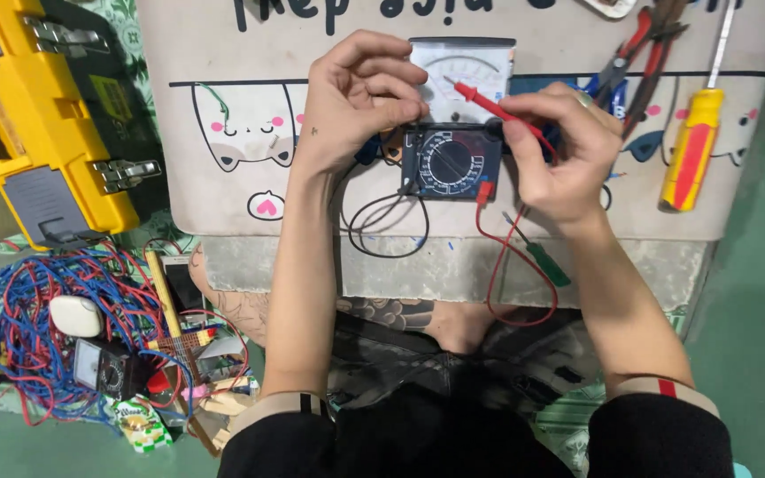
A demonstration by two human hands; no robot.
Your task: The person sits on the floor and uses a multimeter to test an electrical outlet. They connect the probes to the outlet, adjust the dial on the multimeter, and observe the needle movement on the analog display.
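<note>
— What's spread out there?

— A pale mat [223, 204] with cartoon cats covers the low table. To the left sits an open yellow toolbox [46, 133], and below it a tangle of red and blue wires [19, 327] on the floor with a second small meter [104, 367] among them.

— And in the middle?

— An analog multimeter [453, 133], white dial face on top, black selector below, lying flat on the mat between both hands.

— The hands?

— The left hand [356, 97] curls over the meter's left edge, fingers bent; what it pinches I cannot tell. The right hand [564, 146] pinches a red probe [489, 104], tip over the dial face.

— Anything smaller?

— A yellow-handled screwdriver [692, 146] lies at right, a little green one [542, 257] near the mat's edge.
</note>
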